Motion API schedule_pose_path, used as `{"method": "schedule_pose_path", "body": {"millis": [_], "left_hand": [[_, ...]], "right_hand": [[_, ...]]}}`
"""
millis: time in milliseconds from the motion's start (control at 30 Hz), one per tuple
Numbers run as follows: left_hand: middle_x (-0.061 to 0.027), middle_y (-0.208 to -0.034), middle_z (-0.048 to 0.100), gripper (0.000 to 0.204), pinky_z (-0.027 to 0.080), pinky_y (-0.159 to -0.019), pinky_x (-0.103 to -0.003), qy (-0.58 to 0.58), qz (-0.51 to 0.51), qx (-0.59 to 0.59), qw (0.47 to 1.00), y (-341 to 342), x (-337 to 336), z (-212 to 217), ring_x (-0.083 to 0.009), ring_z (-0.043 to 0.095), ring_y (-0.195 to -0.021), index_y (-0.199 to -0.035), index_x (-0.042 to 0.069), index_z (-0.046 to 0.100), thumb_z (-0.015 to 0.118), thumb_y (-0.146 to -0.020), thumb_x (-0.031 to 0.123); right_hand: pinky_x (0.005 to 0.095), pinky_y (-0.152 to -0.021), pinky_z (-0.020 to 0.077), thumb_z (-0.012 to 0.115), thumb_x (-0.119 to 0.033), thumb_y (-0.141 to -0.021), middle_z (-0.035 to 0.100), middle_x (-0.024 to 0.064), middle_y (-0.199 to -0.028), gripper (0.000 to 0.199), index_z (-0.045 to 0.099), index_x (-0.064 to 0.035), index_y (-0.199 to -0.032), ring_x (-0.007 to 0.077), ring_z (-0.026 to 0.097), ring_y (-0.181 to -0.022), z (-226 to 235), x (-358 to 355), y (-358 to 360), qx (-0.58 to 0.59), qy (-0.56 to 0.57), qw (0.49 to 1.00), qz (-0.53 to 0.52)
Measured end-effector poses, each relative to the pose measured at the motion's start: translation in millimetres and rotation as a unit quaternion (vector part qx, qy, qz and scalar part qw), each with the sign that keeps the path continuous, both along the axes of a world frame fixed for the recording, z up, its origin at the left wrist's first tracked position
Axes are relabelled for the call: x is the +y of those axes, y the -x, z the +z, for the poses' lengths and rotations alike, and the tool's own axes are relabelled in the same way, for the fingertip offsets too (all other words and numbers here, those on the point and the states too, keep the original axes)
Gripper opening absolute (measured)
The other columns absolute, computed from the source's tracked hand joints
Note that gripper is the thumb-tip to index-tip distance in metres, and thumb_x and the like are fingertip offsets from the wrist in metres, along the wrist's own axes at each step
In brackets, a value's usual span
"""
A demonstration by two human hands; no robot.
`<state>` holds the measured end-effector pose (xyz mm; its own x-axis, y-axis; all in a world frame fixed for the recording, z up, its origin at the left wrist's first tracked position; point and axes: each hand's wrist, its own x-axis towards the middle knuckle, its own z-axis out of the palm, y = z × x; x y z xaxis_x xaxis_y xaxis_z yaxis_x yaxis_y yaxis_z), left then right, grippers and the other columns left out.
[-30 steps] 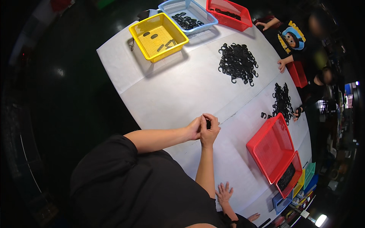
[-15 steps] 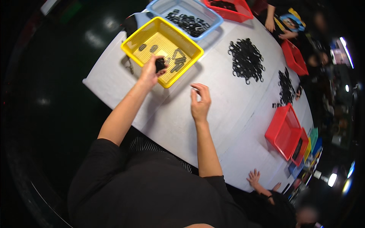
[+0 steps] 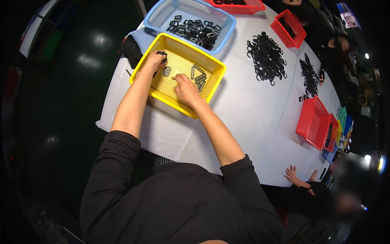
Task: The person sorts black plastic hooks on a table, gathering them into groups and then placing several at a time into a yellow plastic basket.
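White-covered table (image 3: 235, 122): lay beneath baskets and black hook heaps.
Yellow basket (image 3: 165, 86): sat near the table's left edge, beside the blue basket (image 3: 164, 18) of black buckles (image 3: 195, 32).
Lettering: too small to read.
Left hand (image 3: 154, 61): wrapped around black pieces (image 3: 163, 56), inside yellow basket's left end.
Right hand (image 3: 187, 90): apart from left, loosely uncurled, index extended low over basket floor.
Slim dark loops (image 3: 199, 79): lay right of it.
Grey oval piece (image 3: 167, 71): lay between hands.

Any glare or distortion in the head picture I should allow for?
Head view: the white table bows at its edges; pale glare spots mark the dark floor at left; lights flare at far right; the yellow basket reads clearly, with a soft shadow on its right.
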<state>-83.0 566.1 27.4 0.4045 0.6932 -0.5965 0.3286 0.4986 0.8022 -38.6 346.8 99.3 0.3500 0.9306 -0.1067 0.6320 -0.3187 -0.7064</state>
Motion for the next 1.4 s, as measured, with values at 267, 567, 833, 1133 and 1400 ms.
{"method": "schedule_pose_path", "body": {"millis": [267,567,833,1133,1400], "left_hand": [[-0.0230,-0.099,0.065,0.038,0.049,-0.085,-0.038,-0.343,-0.202,0.187,0.898,1.8,-5.7,9.7,-0.0354,0.063,-0.097,-0.110,0.006,0.061,0.067,-0.073,0.011],[-0.0206,-0.098,0.067,0.046,0.049,-0.086,-0.037,-0.251,-0.288,0.180,0.906,-1.7,5.1,20.9,-0.0328,0.065,-0.093,-0.110,0.004,0.064,0.076,-0.067,0.015],[-0.0256,-0.115,0.058,0.043,0.046,-0.090,-0.043,-0.468,-0.247,0.124,0.840,13.8,-15.9,33.8,-0.0387,0.060,-0.100,-0.118,-0.007,0.054,0.054,-0.075,-0.007],[-0.0204,-0.092,0.059,0.011,0.052,-0.074,-0.044,-0.545,-0.343,0.317,0.696,58.2,-54.1,31.6,-0.0361,0.062,-0.084,-0.088,-0.003,0.056,0.052,-0.077,-0.001],[-0.0216,-0.097,0.062,0.019,0.051,-0.077,-0.045,-0.420,-0.438,0.323,0.726,62.5,-53.4,39.2,-0.0376,0.063,-0.087,-0.094,-0.003,0.055,0.058,-0.077,0.004]], "right_hand": [[0.0446,-0.110,0.0279,0.044,-0.003,-0.078,0.034,0.0223,-0.142,0.058,0.036,0.0013,-0.136,0.0346,0.032,-0.133,-67.9,63.4,23.2,-0.075,0.075,0.990,0.096],[0.0335,-0.064,0.0541,0.051,0.002,-0.084,0.062,0.0155,-0.087,0.030,0.054,0.0040,-0.114,0.0233,0.065,-0.072,-69.9,92.9,1.0,0.360,-0.067,0.882,-0.298],[0.0223,-0.061,0.0528,0.050,0.008,-0.084,0.061,0.0137,-0.100,0.044,0.041,0.0096,-0.127,0.0179,0.065,-0.079,-87.7,120.0,-20.7,0.482,-0.101,0.801,-0.340],[0.0225,-0.070,0.0533,0.056,0.008,-0.083,0.053,0.0203,-0.123,0.048,0.044,0.0078,-0.129,0.0201,0.064,-0.090,-84.9,130.7,-18.0,0.517,-0.121,0.793,-0.298],[0.0436,-0.078,0.0501,0.070,-0.015,-0.077,0.062,0.0177,-0.100,0.038,0.062,-0.0025,-0.112,0.0366,0.063,-0.086,-70.1,140.6,-17.1,0.008,-0.061,0.967,-0.249]]}}
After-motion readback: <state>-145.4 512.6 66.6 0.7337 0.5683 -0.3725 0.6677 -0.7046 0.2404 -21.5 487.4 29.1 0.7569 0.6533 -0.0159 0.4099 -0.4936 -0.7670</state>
